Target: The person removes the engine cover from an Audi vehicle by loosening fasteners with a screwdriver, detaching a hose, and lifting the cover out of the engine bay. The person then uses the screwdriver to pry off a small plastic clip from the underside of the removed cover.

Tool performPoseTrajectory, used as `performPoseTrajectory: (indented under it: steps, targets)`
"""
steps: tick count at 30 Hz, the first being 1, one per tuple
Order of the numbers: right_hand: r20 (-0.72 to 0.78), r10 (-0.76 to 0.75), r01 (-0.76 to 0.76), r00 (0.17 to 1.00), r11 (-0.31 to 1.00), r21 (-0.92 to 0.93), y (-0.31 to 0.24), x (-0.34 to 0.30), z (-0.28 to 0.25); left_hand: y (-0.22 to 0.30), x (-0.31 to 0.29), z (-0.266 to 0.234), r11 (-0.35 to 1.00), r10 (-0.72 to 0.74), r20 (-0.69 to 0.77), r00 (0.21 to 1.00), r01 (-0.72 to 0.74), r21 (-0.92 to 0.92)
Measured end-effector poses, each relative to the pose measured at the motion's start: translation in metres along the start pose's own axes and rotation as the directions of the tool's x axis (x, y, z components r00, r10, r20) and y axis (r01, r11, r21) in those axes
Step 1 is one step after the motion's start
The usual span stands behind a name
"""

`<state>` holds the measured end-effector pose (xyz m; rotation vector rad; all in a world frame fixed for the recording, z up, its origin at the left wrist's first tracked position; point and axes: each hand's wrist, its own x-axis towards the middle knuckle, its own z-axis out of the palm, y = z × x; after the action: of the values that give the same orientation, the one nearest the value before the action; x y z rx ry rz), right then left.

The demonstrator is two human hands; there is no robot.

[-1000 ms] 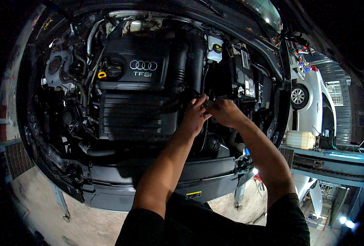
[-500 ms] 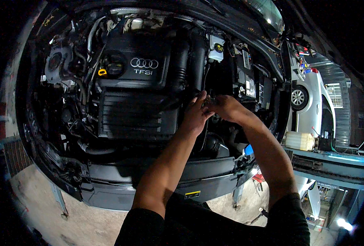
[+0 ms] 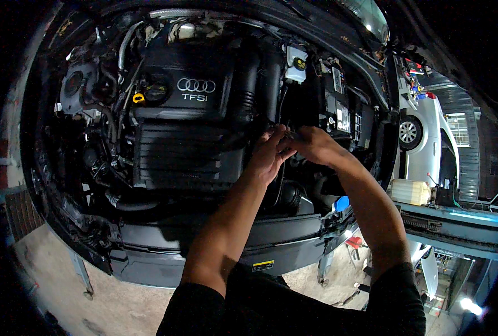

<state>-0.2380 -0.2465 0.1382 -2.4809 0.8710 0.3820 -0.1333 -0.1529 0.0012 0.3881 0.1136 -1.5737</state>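
Note:
Both my hands meet over the engine bay, just right of the black engine cover point(image 3: 182, 101). My left hand point(image 3: 268, 155) has its fingers and thumb closed together, pointing up and away from me. Against its fingertips, from the right, my right hand point(image 3: 317, 148) is curled with its fingers bent inward. Something small and dark sits between the two sets of fingertips, too hidden to name. Beside my left hand lies the ribbed black air filter housing point(image 3: 176, 157). Beyond the hands runs a thick black intake duct point(image 3: 270, 84).
A white fluid reservoir point(image 3: 295, 63) with a dark cap stands past my hands, and the battery point(image 3: 338, 106) is to their right. A blue cap point(image 3: 341, 204) sits near my right forearm. The front crossmember point(image 3: 215, 238) lies below my arms. A white car point(image 3: 428, 134) stands at far right.
My right hand has shifted slightly, its wrist and forearm a little to the right. The fingertips of both hands stay together at the same spot.

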Motion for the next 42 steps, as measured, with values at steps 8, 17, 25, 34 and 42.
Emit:
performPoseTrajectory:
  steps: [8,17,25,34,42]
  targets:
    - [0.121,0.306,-0.318,0.944,0.943,0.097,0.001,0.008,-0.005,-0.004,0.000,0.002,0.999,0.023,-0.012,1.000,-0.023,-0.042]
    - [-0.103,0.093,-0.104,0.990,0.989,-0.105,-0.003,0.005,-0.005,-0.011,0.007,0.003,0.990,0.043,-0.002,0.999,-0.043,-0.133]
    - [0.174,0.320,-0.334,0.931,0.941,0.059,0.023,0.015,0.005,-0.014,0.005,0.004,0.996,0.063,-0.043,0.997,-0.065,-0.060]
    - [0.077,0.453,-0.417,0.888,0.865,-0.280,-0.018,0.017,-0.005,-0.012,0.004,0.002,0.998,0.062,-0.047,0.997,-0.060,0.029]
    - [0.134,0.520,-0.459,0.844,0.829,-0.320,-0.042,0.005,-0.019,0.016,-0.041,-0.014,0.625,0.346,-0.011,0.938,-0.221,0.749]
